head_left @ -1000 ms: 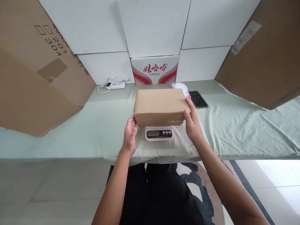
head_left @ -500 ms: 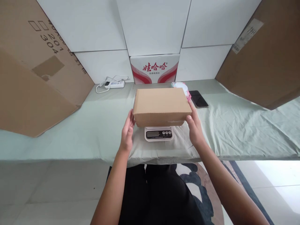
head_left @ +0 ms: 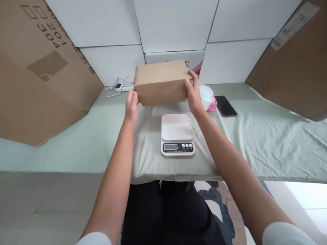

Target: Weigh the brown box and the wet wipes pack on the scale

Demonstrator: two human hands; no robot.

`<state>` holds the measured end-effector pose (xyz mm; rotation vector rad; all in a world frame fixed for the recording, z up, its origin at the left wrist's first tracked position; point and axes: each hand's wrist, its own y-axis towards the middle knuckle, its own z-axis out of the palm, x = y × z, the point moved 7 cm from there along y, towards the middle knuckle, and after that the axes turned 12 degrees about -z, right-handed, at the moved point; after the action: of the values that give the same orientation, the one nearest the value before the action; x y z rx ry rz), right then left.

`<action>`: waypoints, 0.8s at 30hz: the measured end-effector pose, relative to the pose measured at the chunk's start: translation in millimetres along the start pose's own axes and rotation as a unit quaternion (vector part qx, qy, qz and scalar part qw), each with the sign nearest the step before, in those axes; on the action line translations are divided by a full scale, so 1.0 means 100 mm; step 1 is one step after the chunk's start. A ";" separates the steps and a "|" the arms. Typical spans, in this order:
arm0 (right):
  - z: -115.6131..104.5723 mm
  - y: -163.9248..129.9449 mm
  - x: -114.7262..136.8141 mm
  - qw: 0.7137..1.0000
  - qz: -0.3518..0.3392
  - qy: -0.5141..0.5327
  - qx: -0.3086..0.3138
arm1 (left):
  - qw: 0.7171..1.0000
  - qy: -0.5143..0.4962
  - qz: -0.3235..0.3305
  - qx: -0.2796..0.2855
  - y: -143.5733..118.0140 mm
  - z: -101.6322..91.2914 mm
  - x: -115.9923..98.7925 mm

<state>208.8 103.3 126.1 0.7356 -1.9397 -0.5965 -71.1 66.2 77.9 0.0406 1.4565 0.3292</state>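
Observation:
I hold a closed brown cardboard box with both hands above the far part of the table. My left hand presses its left end and my right hand grips its right end. A white kitchen scale with a small display and three buttons sits bare on the pale green cloth, nearer to me than the box.
A black phone and a pink-and-white packet lie right of the box. A white power strip lies behind it, by a red-and-white carton against the wall. Big cardboard sheets lean at both sides.
The box has gone up off the scale and away from me toward the wall, with both hands on its ends. The scale's platform now shows.

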 end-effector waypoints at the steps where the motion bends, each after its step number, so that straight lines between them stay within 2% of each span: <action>1: 0.06 0.07 -0.15 1.000 0.031 -0.002 -0.004 | 1.000 0.001 -0.023 -0.003 0.18 0.04 0.14; 3: 0.15 0.13 -0.43 0.995 0.096 0.011 -0.021 | 0.998 -0.004 -0.052 -0.024 0.43 0.08 0.41; 6: 0.28 0.08 -0.71 0.987 0.150 0.046 -0.037 | 0.997 0.000 -0.072 -0.040 0.54 0.07 0.72; 10: 0.35 0.01 -0.80 0.984 0.160 0.068 -0.035 | 0.997 0.011 -0.061 -0.043 0.51 -0.01 0.87; 12: 0.22 0.06 -0.75 0.990 0.128 0.035 -0.037 | 0.996 0.020 -0.049 -0.070 0.50 -0.09 0.86; 15: -0.18 0.21 -0.65 0.993 0.073 -0.075 -0.049 | 0.991 0.033 -0.028 -0.124 0.47 -0.22 0.82; 16: -0.33 0.25 -0.66 0.989 0.080 -0.117 -0.047 | 0.990 0.036 -0.021 -0.135 0.46 -0.25 0.81; 18: -0.58 0.29 -0.77 0.968 0.154 -0.196 -0.023 | 0.989 0.038 -0.012 -0.144 0.45 -0.28 0.78; 20: -0.72 0.24 -0.94 0.934 0.259 -0.246 0.022 | 0.989 0.035 -0.009 -0.144 0.44 -0.26 0.76; 22: -0.73 0.16 -1.07 0.899 0.336 -0.270 0.075 | 0.990 0.034 -0.011 -0.136 0.43 -0.23 0.75; 24: -0.70 0.10 -1.12 0.877 0.367 -0.290 0.112 | 0.991 0.036 -0.012 -0.129 0.43 -0.20 0.75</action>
<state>310.3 182.0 96.0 -0.1246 -2.6522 -0.1059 -93.5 121.7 13.0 -0.1995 1.4738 0.5023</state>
